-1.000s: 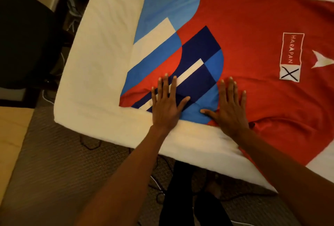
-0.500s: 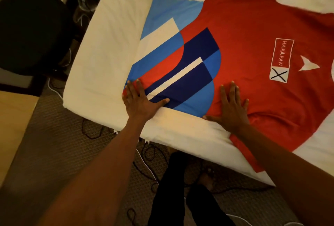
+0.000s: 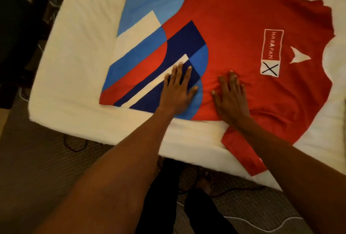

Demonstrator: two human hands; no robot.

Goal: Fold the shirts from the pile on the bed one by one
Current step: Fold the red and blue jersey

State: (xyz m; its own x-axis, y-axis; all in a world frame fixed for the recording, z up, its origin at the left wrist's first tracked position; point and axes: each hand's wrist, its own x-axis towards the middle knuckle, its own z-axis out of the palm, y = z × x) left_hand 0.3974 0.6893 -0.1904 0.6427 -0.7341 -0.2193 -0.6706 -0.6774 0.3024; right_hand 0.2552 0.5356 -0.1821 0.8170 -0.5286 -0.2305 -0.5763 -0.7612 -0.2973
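A red shirt [image 3: 234, 27] with blue, white and navy panels lies spread flat on the white bed [image 3: 78, 46], near its edge. The left hand [image 3: 177, 91] and right hand [image 3: 231, 99] both press on it, fingers straight, grasping nothing.

Left hand [image 3: 177, 91] slid back from shirt [image 3: 234, 27] hem corner toward middle, now flat near right hand [image 3: 231, 99].

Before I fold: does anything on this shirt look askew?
The red shirt lies mostly flat, but its near sleeve hangs over the bed edge, and small creases bunch beside the right hand.
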